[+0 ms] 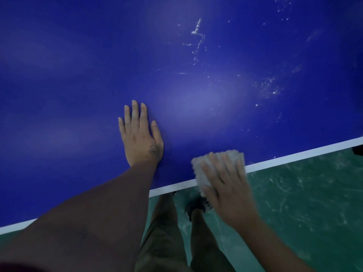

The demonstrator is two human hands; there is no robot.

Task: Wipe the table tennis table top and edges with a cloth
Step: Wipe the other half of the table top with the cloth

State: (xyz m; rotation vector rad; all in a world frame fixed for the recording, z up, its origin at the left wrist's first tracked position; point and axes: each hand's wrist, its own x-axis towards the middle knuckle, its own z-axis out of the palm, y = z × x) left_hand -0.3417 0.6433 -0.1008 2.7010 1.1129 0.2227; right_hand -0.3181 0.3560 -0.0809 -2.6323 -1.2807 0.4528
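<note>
Presses left hand (140, 138) flat on table (78, 75), fingers straight and slightly fanned. Lays right hand (225, 185), fingers spread, over cloth (202, 169), pushing it onto white stripe (294, 158) at table's edge, just right of left wrist. Cannot tell, through blur, whether thumb hooks under cloth. Shows white specks (198, 36) beyond right fingertips. Half hides shoe (194, 207) below right hand.

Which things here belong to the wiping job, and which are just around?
Job: cloth; right hand pressing it; white edge line; blue table top; left hand flat on it; white smears.
Just there: green floor; shoe below the edge.
</note>
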